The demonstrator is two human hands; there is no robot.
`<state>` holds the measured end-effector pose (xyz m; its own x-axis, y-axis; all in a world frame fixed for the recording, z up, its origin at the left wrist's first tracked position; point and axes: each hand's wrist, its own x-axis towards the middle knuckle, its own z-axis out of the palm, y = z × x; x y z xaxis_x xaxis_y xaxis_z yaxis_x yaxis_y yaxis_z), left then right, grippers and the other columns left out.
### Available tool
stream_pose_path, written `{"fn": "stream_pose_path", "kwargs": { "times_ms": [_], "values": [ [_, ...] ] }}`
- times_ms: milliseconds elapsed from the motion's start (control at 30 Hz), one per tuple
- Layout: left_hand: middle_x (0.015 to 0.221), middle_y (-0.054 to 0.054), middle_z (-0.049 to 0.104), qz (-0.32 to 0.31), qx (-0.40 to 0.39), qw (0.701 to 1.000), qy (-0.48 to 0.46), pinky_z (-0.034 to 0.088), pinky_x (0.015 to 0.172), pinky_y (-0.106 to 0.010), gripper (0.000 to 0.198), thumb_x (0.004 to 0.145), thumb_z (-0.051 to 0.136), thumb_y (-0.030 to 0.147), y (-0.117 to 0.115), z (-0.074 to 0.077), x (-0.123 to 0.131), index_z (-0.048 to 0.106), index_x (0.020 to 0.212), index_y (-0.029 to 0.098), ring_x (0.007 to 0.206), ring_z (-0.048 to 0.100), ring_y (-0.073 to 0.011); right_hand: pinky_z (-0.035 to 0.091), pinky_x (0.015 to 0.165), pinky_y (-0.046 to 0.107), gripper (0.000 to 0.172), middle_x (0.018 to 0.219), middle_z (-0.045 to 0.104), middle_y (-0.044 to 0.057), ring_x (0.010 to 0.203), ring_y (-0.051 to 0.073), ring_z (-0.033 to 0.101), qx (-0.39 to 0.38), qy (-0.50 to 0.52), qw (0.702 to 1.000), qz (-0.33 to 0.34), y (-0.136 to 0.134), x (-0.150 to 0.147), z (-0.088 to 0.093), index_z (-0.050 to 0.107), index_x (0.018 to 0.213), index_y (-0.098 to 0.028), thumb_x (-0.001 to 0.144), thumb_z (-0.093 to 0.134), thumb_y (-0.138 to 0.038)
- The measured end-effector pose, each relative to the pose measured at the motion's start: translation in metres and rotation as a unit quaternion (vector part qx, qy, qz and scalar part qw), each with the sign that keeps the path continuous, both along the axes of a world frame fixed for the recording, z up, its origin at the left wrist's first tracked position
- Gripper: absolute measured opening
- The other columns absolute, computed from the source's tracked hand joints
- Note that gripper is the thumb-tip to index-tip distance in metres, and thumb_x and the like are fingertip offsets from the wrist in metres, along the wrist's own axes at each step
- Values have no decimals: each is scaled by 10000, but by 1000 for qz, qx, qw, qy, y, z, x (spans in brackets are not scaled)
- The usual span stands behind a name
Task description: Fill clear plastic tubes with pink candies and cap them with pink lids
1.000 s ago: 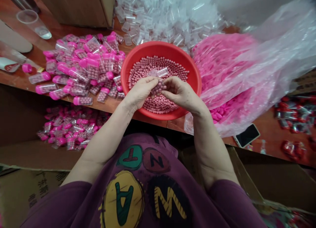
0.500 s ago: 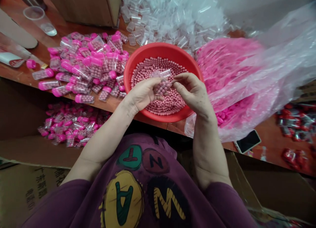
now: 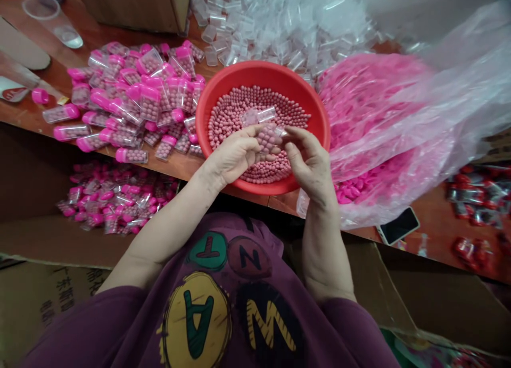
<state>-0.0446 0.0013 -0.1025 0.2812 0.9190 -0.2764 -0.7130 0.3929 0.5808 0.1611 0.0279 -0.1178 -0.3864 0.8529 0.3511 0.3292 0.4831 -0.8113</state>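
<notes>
My left hand [image 3: 239, 152] is closed around a small clear plastic bottle [image 3: 268, 138] filled with pink beads, tilted over the red basin [image 3: 261, 71]. At the bottle's right end are the curled thumb and forefinger of my right hand [image 3: 309, 158], touching it; no cap shows there. Loose pink beads [image 3: 275, 174] cover the bottom of the basin. Behind the held bottle, another clear bottle [image 3: 265, 114] lies on the beads.
Left lies a heap of pink-capped filled bottles [image 3: 139, 91]; more fill a carton [image 3: 120, 203] below. Clear empty bottles [image 3: 271, 33] are piled behind the basin. A plastic bag of pink caps [image 3: 371, 113], a phone [image 3: 399, 225] and red-topped items [image 3: 475, 198] are on the right.
The view has shifted slightly. My right fingers have moved in around the right end of the bottle, which my left hand keeps holding over the basin.
</notes>
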Motion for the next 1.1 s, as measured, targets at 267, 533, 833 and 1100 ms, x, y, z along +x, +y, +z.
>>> {"fn": "stream_pose_path", "kwargs": {
  "times_ms": [267,533,833,1100],
  "values": [
    [1132,-54,803,11,41,998,47,584,1186,-441,634,691,610,-50,0,-5,1,679,1285,164,1217,784,-231,692,903,392,227,1043,828,20,896,184,805,24,18,995,-90,-26,17,5,800,1240,-299,1079,665,-384],
    [1113,-75,791,25,47,996,72,621,1110,-418,499,784,704,-7,-1,-6,2,678,1256,152,1192,793,-246,571,555,232,161,713,729,-18,618,131,687,-47,233,910,-339,-60,123,-23,796,940,-231,853,807,-366],
    [950,-61,797,29,4,995,99,649,855,-284,155,940,752,171,-1,2,6,687,1079,153,914,811,-172,595,1012,605,379,1055,730,151,944,303,680,-96,-287,868,-393,-52,178,-92,705,1087,-190,810,609,-429],
    [896,-74,816,32,-30,989,138,670,817,-283,267,1042,687,441,-1,4,5,727,989,182,925,818,-201,559,1096,549,379,1180,704,187,1133,329,664,-122,-331,857,-376,-47,157,-88,644,1207,-166,855,601,-299]
  ]
}}
